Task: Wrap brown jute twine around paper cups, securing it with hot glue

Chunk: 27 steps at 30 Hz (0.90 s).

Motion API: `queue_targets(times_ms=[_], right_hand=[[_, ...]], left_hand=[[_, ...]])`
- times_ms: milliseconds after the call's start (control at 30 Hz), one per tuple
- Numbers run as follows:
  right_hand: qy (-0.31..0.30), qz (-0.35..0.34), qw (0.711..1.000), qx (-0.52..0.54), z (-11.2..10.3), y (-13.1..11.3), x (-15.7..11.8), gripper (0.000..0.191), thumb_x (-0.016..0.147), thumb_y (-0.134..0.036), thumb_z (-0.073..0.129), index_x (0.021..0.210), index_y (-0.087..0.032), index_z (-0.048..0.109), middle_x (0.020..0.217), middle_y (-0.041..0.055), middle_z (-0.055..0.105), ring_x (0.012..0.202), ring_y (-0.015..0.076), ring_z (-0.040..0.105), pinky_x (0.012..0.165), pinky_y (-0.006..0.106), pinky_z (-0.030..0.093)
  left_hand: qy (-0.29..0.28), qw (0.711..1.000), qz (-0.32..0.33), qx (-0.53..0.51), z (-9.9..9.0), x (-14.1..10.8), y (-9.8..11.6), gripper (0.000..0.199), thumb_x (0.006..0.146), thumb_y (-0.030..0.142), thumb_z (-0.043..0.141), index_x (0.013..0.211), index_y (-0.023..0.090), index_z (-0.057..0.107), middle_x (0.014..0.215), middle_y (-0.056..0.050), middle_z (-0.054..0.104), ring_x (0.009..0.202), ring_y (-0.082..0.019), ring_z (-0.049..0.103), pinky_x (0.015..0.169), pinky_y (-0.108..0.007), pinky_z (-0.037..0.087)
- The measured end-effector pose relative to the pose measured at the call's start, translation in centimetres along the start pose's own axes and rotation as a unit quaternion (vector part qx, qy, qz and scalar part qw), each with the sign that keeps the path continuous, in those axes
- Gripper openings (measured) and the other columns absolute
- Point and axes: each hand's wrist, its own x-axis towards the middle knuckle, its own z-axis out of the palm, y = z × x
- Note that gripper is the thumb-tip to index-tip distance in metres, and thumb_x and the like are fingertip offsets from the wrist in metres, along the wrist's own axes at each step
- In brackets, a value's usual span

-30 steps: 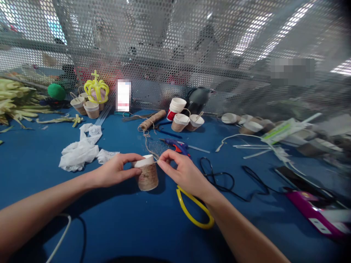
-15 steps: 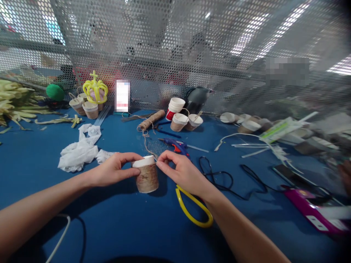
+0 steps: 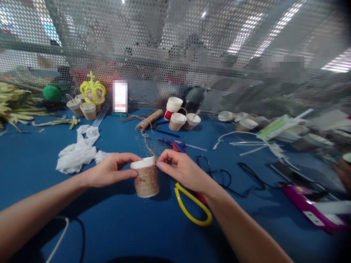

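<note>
A white paper cup (image 3: 147,182) wrapped in brown twine is held above the blue table by my left hand (image 3: 115,170), thumb outside and fingers at the rim. My right hand (image 3: 178,166) pinches the twine (image 3: 149,146) at the cup's right edge. That strand runs back to a twine roll (image 3: 149,120) lying farther off. Just behind my right hand lies a blue and red glue gun (image 3: 175,144). A yellow looped tube (image 3: 192,215) rests under my right wrist.
White lace (image 3: 76,155) lies to the left. Small twine-wrapped cups (image 3: 177,121) stand at the back, near a yellow crown (image 3: 93,91). A black cord (image 3: 219,179) and a purple power strip (image 3: 309,206) lie to the right. A perforated metal screen (image 3: 153,47) closes off the back.
The cup has turned slightly in my left hand and sits a little lower, its rim tilting differently. My right hand keeps its pinch on the twine. The whole view has shifted slightly.
</note>
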Motion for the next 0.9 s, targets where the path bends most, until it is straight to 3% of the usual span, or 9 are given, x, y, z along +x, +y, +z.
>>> queue_targets(times_ms=[133,267,567,733,900], right_hand=[[-0.006,0.013,0.999,0.047,-0.02,0.04,0.08,0.009,0.08,-0.025,0.05,0.085,-0.017,0.049,0.063,-0.0042,0.047,0.056,0.0082,0.043,0.053,0.022,0.037],[-0.058,0.014,0.992,0.108,-0.16,0.26,0.29,0.026,0.081,-0.024,0.049,0.106,-0.016,0.049,0.061,-0.0058,0.043,0.056,0.0079,0.044,0.054,0.022,0.038],[-0.164,0.063,0.965,0.194,-0.68,0.47,0.5,0.016,0.08,-0.025,0.052,0.092,-0.015,0.054,0.063,-0.0049,0.053,0.055,0.0061,0.05,0.053,0.02,0.038],[-0.176,0.06,0.962,0.198,-0.87,0.87,0.5,0.01,0.078,-0.024,0.053,0.082,-0.015,0.051,0.062,-0.0048,0.052,0.055,0.0056,0.049,0.051,0.018,0.036],[-0.167,0.055,0.978,0.109,-0.58,0.63,0.56,0.007,0.08,-0.023,0.05,0.081,-0.016,0.05,0.061,-0.0051,0.048,0.054,0.0063,0.044,0.05,0.02,0.033]], left_hand=[[0.004,1.0,-0.012,-0.005,0.02,-0.08,0.26,0.025,0.077,0.023,0.058,0.1,0.014,0.06,0.1,-0.008,0.064,0.092,-0.019,0.058,0.083,-0.031,0.047],[-0.003,0.999,-0.032,-0.04,0.02,-0.13,0.49,0.026,0.076,0.025,0.06,0.099,0.014,0.06,0.098,-0.008,0.064,0.09,-0.019,0.059,0.079,-0.031,0.048],[-0.035,0.987,-0.052,-0.146,0.12,-0.23,0.57,0.021,0.073,0.016,0.063,0.093,0.017,0.062,0.088,-0.003,0.067,0.08,-0.014,0.061,0.075,-0.025,0.048],[-0.036,0.992,-0.044,-0.109,0.02,0.08,0.29,0.019,0.074,0.016,0.061,0.092,0.015,0.06,0.1,-0.007,0.064,0.091,-0.017,0.059,0.081,-0.03,0.047],[-0.078,0.995,0.007,0.055,-0.35,0.44,-0.07,0.02,0.076,0.019,0.057,0.096,0.014,0.056,0.102,-0.008,0.061,0.099,-0.019,0.055,0.093,-0.037,0.039]])
